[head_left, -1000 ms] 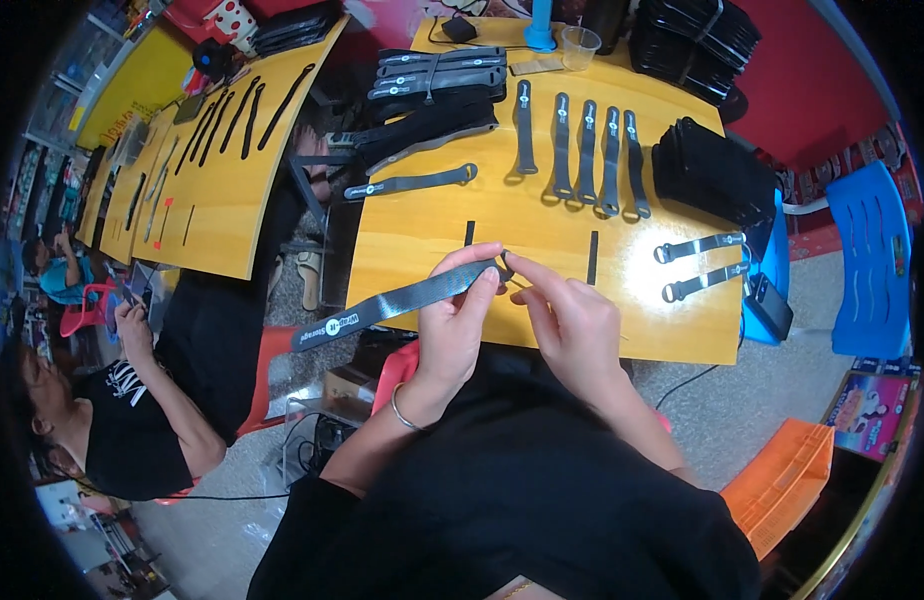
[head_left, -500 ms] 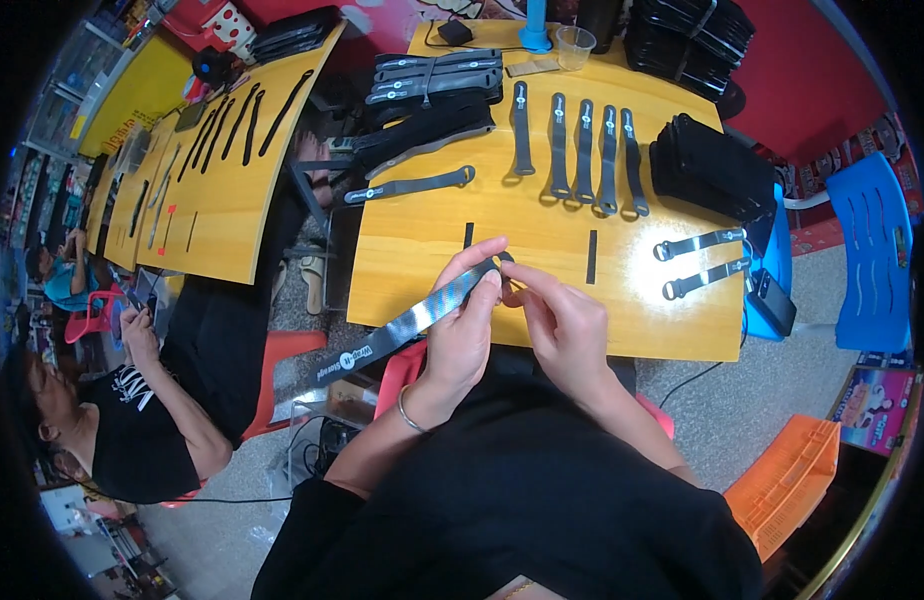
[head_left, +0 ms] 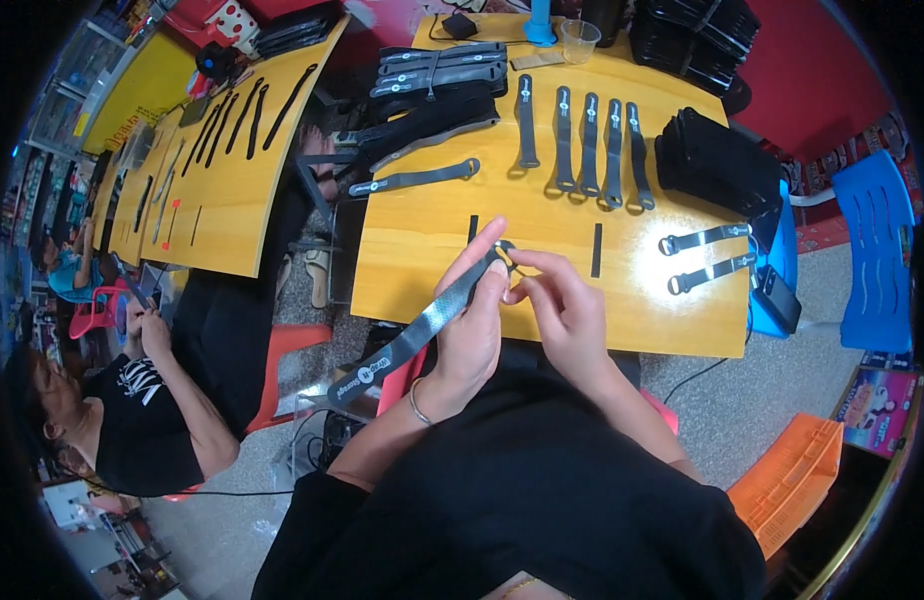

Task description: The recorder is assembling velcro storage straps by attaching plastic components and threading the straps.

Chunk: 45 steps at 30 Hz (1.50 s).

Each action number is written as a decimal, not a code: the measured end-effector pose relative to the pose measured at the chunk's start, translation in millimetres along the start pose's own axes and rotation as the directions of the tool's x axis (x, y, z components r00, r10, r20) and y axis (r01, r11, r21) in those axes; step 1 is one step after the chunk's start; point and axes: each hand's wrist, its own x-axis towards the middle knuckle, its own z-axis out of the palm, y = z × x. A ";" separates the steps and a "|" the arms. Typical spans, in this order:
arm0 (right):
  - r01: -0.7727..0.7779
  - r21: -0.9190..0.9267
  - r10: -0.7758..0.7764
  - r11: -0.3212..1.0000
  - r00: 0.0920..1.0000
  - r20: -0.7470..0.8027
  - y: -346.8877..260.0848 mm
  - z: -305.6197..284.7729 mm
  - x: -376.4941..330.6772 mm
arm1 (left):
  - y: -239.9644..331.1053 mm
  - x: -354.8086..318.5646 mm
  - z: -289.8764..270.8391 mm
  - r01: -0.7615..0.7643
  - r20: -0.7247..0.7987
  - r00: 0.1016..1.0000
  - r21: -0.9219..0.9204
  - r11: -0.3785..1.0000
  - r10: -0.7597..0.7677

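Observation:
A dark grey hook-and-loop strap [head_left: 414, 334] with white lettering slants down to the left, its printed end hanging off the table's front edge. My left hand [head_left: 470, 345] pinches its upper part under the thumb, with the forefinger stretched out behind. At the top end sits a dark ring [head_left: 503, 247], where the fingertips of my right hand [head_left: 570, 318] close on the strap; the exact grip there is partly hidden. Two short black strips [head_left: 597, 250] lie on the table just beyond my hands. A similar strap [head_left: 417, 178] lies farther left.
On the yellow table [head_left: 542, 225], several ringed straps [head_left: 591, 145] lie in a row, with bundled straps [head_left: 437, 75] far left and a black stack [head_left: 717, 165] at right. Two straps [head_left: 710, 238] lie near the right edge. A co-worker [head_left: 147, 400] sits left; an orange crate [head_left: 787, 485] stands lower right.
The strap's printed end has swung slightly down and to the right. My left hand has turned a little more upright, its forefinger raised. The view has shifted slightly.

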 end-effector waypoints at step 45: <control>-0.202 0.229 0.198 0.952 0.979 0.042 13.5 12.2 -6.5 | -6.9 22.8 -36.7 -0.635 0.516 0.746 0.741 0.219 0.421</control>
